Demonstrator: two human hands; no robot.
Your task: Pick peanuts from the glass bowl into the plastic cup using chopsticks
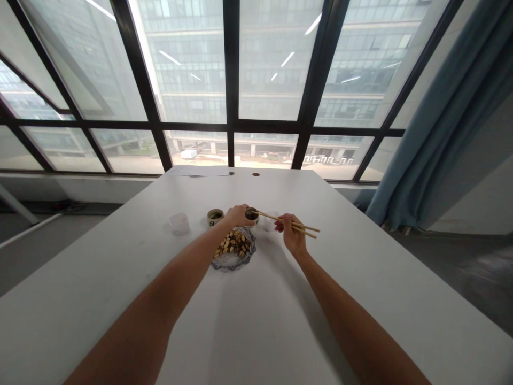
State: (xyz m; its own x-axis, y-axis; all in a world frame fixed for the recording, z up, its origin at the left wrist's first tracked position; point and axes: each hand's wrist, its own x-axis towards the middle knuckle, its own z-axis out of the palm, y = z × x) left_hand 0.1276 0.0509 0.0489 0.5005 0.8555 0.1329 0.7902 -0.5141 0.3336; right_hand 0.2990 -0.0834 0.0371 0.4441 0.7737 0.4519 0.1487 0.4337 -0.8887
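Note:
My right hand (293,231) is closed on a pair of wooden chopsticks (306,229). Their tips reach left into a small round cup (252,215) with dark contents. Around that cup's left side, the fingers of my left hand (238,216) are wrapped. A second cup (215,216) of the same kind stands left of my left hand. Below the hands, a clear plate with a wavy rim (230,262) bears a heap of nuts or seeds (233,243), partly covered by my left forearm. What the cup holds is too small to name.
A translucent plastic container (179,223) stands on the left of the white table (256,310); another (271,222) sits behind the chopsticks. Paper sheets (200,170) lie at the far edge, near two round holes. Windows stand beyond, with a blue curtain (436,117) at right.

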